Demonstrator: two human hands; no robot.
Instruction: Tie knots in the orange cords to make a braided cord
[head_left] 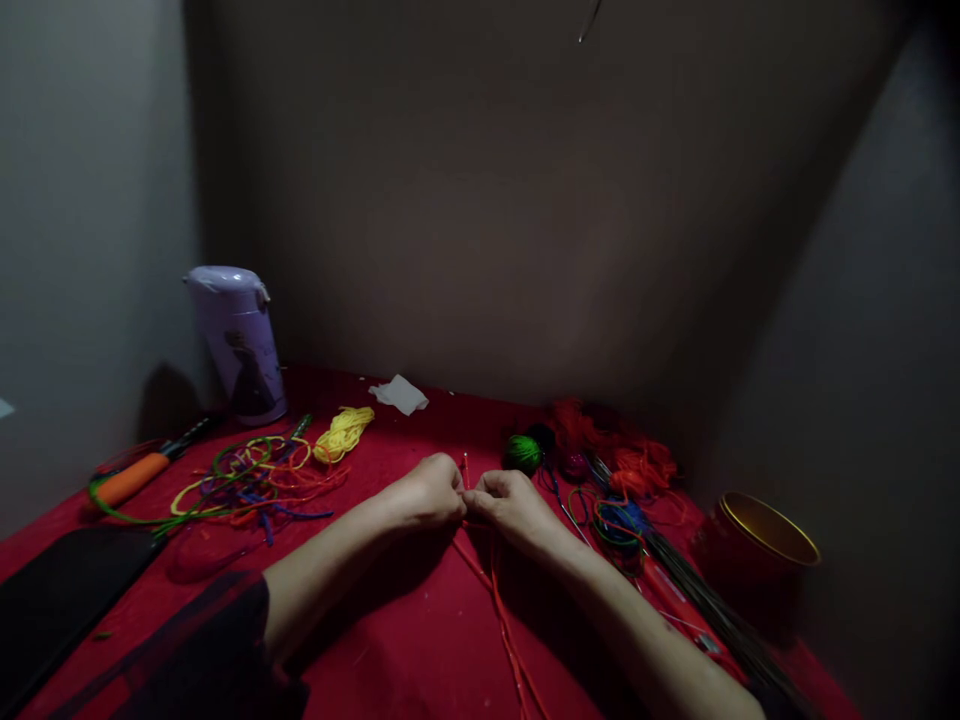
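Note:
My left hand (437, 490) and my right hand (504, 503) meet at the middle of the red-covered table, fingertips pinched close together. Between them runs a red cord (504, 610), whose strands trail down toward the front edge. A short upright end with a pale tip rises just above the fingers. Both hands are closed on the cord; the exact spot under the fingertips is hidden.
Left are tangled coloured cords (251, 475), a yellow skein (343, 434), an orange handle (133, 480), a purple flask (238, 345) and a black flat object (67, 590). Right are a green yarn ball (523, 454), orange yarn (641, 468), thin dark sticks (701, 590) and a gold-rimmed pot (769, 530). White tissue (401, 394) lies behind.

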